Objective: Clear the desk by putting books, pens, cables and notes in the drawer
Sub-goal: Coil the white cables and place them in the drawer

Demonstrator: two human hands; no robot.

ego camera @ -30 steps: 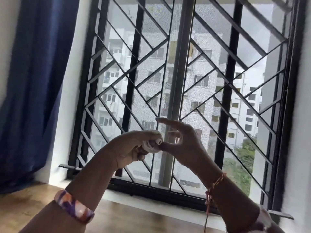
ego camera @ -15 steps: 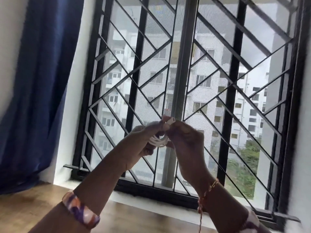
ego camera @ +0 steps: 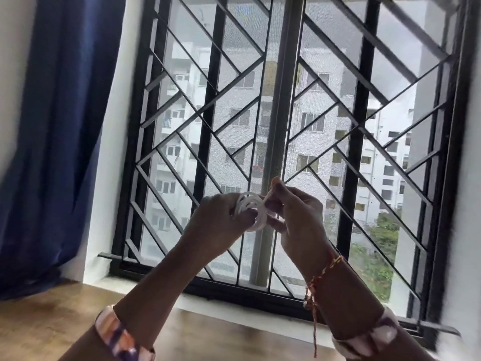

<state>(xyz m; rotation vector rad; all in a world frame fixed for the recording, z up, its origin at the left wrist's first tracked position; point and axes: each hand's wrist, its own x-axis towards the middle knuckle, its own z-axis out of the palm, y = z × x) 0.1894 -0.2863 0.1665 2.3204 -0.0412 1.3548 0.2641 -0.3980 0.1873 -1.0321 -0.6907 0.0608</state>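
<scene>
Left hand (ego camera: 221, 217) fingers curled around coiled white cable (ego camera: 251, 211). Right hand (ego camera: 294, 212) fingers pinching its loose end, raised before window grille (ego camera: 359, 142).

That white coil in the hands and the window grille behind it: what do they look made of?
White cable: likely smooth plastic-sheathed cord, since it bends into tight, even loops held by the left hand and right hand. Window grille: probably black-painted metal, thin rigid straight bars.

The cable (ego camera: 251, 211) now shows as open loops between the hands (a second ago it sat bunched under the left hand (ego camera: 218, 220)); the right hand (ego camera: 294, 212), then spread, pinches its end.
</scene>
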